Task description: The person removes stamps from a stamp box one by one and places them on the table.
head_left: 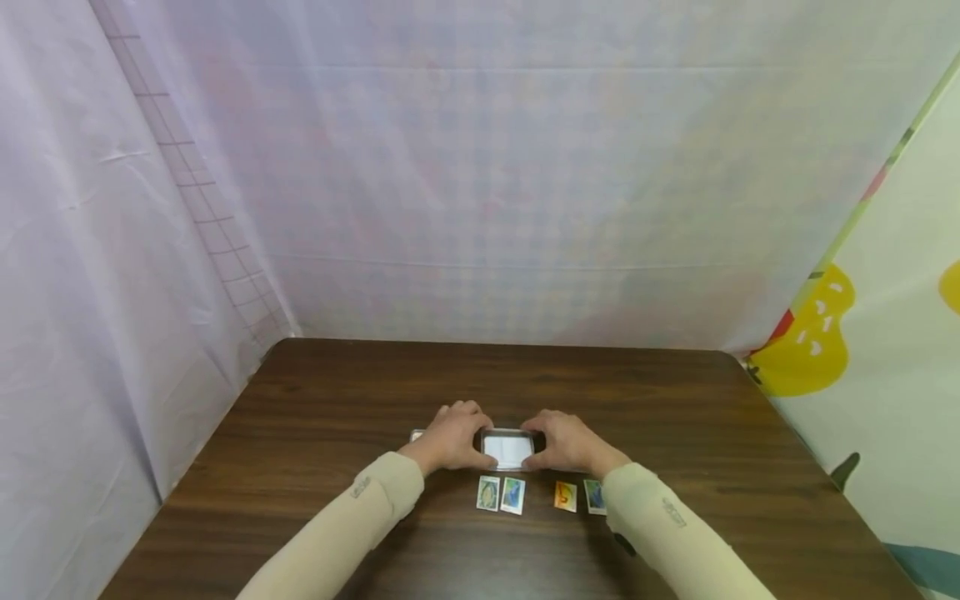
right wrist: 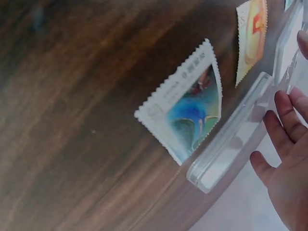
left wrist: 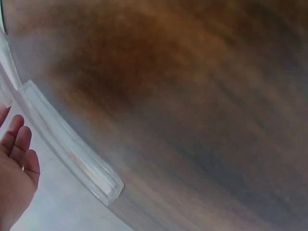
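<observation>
A small clear plastic case with a white inside lies on the table between my two hands. My left hand grips its left end, thumb near and fingers far. At the other end, my right hand holds it the same way. Several postage stamps lie just nearer than the case: a pale green one, a blue-green one, an orange one, and another blue-green stamp partly covered by the right sleeve in the head view. Both wrist views show the holding fingertips only in part.
Beside the left hand sits another clear case, mostly hidden in the head view. A further clear case is by the right hand. The brown wooden table ends against a white curtain at the back.
</observation>
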A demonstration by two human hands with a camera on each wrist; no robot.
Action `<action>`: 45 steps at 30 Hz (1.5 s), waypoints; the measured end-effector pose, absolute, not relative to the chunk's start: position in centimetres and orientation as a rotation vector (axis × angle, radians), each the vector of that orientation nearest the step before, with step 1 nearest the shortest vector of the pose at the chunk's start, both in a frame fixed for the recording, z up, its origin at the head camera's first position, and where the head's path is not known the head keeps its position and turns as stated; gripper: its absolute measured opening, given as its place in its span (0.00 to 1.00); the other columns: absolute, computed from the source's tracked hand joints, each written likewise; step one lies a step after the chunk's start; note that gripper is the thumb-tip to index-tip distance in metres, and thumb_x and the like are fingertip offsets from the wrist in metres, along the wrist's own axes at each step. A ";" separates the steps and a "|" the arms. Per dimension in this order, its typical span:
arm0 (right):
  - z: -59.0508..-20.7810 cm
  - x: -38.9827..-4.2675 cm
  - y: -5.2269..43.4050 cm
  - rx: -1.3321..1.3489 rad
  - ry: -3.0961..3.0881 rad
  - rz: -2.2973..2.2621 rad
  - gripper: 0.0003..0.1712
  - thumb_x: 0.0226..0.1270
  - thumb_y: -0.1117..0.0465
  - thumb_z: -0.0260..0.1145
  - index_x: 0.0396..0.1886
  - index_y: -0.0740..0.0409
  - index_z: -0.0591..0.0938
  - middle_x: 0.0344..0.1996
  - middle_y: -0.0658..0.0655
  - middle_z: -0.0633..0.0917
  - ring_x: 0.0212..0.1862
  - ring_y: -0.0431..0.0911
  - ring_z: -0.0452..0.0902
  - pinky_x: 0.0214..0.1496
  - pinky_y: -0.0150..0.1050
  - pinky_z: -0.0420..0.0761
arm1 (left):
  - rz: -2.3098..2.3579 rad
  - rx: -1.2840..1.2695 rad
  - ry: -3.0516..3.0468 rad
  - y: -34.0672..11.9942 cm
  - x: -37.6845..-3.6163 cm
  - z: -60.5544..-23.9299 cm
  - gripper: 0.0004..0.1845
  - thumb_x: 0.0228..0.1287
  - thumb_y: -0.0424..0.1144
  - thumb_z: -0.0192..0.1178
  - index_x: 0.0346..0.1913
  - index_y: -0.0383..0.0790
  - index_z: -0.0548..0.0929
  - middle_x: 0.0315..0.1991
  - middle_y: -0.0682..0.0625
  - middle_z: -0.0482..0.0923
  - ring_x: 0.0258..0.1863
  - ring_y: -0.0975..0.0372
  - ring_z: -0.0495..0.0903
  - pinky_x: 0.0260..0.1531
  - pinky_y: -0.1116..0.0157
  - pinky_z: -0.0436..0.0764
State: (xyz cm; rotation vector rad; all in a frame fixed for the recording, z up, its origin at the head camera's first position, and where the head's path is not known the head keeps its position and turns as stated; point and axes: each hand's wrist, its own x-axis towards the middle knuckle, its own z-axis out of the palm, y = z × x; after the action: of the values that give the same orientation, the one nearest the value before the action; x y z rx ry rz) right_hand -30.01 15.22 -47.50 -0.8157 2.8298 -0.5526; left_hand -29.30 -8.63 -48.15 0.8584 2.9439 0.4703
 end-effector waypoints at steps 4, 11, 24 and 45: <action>-47.8 -30.0 15.3 -0.881 2.839 -0.497 0.33 0.51 0.45 0.78 0.54 0.58 0.83 0.48 0.56 0.81 0.50 0.52 0.76 0.56 0.55 0.73 | 0.402 0.856 2.951 -8.5 -29.1 -48.4 0.31 0.51 0.62 0.71 0.54 0.48 0.83 0.53 0.51 0.75 0.53 0.57 0.71 0.54 0.58 0.68; -48.0 -30.1 15.4 -0.915 2.856 -0.450 0.34 0.51 0.45 0.78 0.53 0.60 0.83 0.50 0.59 0.80 0.54 0.56 0.74 0.59 0.59 0.70 | 0.378 0.839 2.944 -8.4 -29.0 -48.5 0.32 0.52 0.63 0.70 0.56 0.48 0.83 0.55 0.50 0.74 0.56 0.57 0.71 0.55 0.58 0.67; -48.1 -29.7 15.2 -0.874 2.856 -0.456 0.34 0.51 0.45 0.78 0.55 0.58 0.83 0.53 0.61 0.79 0.57 0.58 0.73 0.61 0.60 0.68 | 0.392 0.813 2.924 -8.5 -28.9 -48.9 0.34 0.52 0.64 0.70 0.58 0.48 0.81 0.56 0.51 0.73 0.57 0.56 0.69 0.57 0.56 0.66; -48.4 -29.5 10.4 -1.033 2.841 -0.547 0.40 0.52 0.41 0.75 0.60 0.59 0.79 0.56 0.62 0.78 0.58 0.59 0.73 0.60 0.60 0.69 | 0.699 0.740 2.876 -15.3 -28.2 -47.8 0.33 0.59 0.57 0.68 0.63 0.42 0.78 0.57 0.47 0.73 0.58 0.51 0.69 0.59 0.48 0.64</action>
State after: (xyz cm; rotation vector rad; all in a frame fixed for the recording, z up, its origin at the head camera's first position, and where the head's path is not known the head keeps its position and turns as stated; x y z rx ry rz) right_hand -29.47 10.38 -48.43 -1.0327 2.8410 -0.5471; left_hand -28.22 -15.29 -47.84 0.7399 2.8758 0.6993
